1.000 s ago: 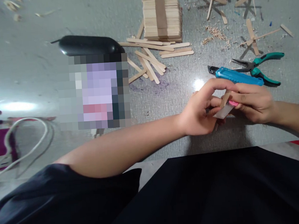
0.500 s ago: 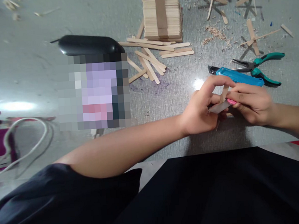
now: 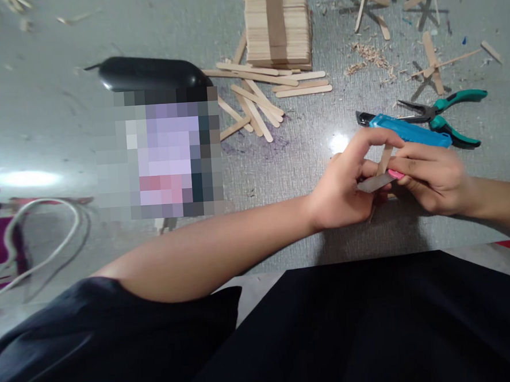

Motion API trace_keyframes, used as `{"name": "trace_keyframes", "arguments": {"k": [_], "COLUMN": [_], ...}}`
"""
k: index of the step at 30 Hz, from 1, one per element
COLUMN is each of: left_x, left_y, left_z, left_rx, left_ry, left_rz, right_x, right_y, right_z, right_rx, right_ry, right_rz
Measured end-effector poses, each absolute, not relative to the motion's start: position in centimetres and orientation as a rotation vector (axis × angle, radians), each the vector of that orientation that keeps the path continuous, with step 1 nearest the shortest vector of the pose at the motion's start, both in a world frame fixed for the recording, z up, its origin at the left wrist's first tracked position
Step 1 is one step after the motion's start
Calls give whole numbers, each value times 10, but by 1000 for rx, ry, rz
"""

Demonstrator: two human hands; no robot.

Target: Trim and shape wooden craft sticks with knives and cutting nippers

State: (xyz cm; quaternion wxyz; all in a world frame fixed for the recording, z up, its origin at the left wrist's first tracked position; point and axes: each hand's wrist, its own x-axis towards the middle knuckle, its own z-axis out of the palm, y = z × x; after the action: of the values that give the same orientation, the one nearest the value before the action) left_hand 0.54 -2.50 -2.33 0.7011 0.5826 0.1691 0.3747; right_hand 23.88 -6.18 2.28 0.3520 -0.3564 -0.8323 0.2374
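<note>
L hand is part-curled, index bent over the top, & seems to have the wooden stick held btwn its fingers, tho its lower grip is mostly hidden; R hand is closed in a pinch on the pink end of a flat grey tool. Stick is up off the table, btwn the 2 hands, w/ the tool crossing in front of its lower end; can't tell if they touch. To do this well: brace L fingers so the stick can't twist, pinch close to the working spot, hold the tool flat & use short, light strokes w/ even pressure, checking the edge often. L fingertips look v. near the tool, so best tuck them clear. Blue cutter lies just beyond the hands, pliers behind it, so mind the knuckles there
</note>
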Motion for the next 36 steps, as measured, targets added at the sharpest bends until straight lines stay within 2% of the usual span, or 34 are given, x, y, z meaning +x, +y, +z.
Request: {"name": "trace_keyframes", "arguments": {"k": [9,29,36], "left_x": [6,-5,-7], "left_y": [-12,-9,0], "left_z": [-21,-18,-17], "left_rx": [1187,1168,1079], "left_ry": [227,205,136], "left_rz": [702,717,552], "right_x": [241,248,250], "right_y": [-57,-56,-54], "right_z": [19,17,15], "right_rx": [-909,-912,-887], "right_ry": [-2163,-2166,-2140], "right_rz": [539,557,564]}}
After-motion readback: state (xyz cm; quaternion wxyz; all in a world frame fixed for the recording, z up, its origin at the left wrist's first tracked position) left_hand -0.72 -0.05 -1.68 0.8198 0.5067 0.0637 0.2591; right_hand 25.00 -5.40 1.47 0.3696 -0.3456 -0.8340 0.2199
